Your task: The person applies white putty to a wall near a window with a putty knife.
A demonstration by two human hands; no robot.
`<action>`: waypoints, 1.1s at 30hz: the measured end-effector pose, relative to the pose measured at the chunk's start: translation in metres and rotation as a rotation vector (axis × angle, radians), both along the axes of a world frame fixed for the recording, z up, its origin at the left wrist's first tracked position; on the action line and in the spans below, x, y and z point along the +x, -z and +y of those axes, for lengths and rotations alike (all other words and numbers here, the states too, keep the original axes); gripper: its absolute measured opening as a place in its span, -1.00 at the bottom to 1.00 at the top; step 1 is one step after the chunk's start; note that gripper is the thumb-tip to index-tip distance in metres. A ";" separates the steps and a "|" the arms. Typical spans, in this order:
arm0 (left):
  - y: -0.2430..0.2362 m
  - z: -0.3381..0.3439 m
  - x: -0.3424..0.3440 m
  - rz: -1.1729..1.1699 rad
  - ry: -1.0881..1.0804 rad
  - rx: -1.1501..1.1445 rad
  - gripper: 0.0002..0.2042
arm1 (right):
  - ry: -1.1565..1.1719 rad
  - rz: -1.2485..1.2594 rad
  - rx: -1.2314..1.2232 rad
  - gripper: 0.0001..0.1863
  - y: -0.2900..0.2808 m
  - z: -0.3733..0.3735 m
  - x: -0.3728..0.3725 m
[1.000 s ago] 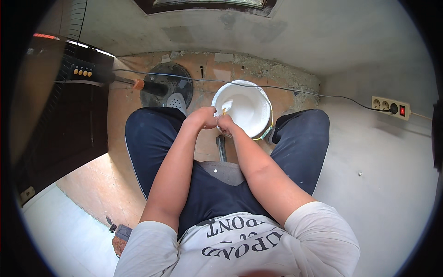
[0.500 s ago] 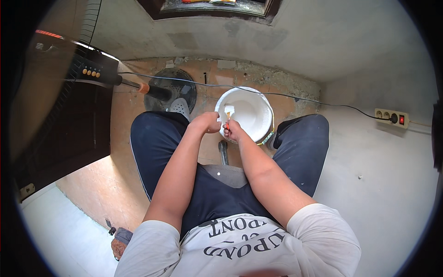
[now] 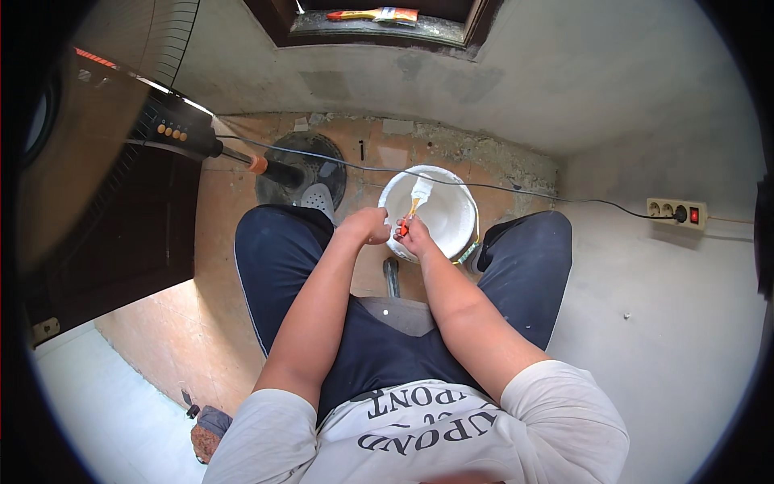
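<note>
A white bucket (image 3: 457,214) stands on the floor between my knees, white paint coating its rim and inside. My right hand (image 3: 413,235) is closed round the red-and-yellow handle of a paintbrush (image 3: 419,191), whose white-coated head is tilted up over the bucket. Beside it, my left hand (image 3: 369,226) has its fingers curled at the bucket's left rim and seems to grip it.
A pedestal fan (image 3: 173,125) stands at left by a dark door. Its cable (image 3: 516,189) crosses above the bucket to a power strip (image 3: 677,212) on the right wall. A second paintbrush (image 3: 372,14) lies on the window sill above. A dark stool seat (image 3: 395,317) is under me.
My right hand has raised the brush, so more of its handle and white head show. The view has tilted up, revealing the brush on the sill.
</note>
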State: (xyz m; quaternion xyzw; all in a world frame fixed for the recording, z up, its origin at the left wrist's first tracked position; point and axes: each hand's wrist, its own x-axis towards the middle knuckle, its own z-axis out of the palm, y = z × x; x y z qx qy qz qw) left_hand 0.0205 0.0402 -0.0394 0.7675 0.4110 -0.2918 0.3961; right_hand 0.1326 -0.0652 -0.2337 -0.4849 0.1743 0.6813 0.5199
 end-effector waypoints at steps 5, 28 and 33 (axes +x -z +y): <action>-0.022 0.005 0.000 -0.077 0.072 0.013 -0.56 | 0.109 0.002 0.074 -0.88 0.001 0.005 0.002; -0.064 0.138 0.004 -0.655 -0.052 0.227 -0.75 | 0.054 -0.438 0.582 -0.75 -0.016 0.174 0.066; -0.057 0.138 0.017 -0.708 0.007 0.289 -0.77 | -0.188 -0.955 0.604 -0.83 0.020 0.216 0.035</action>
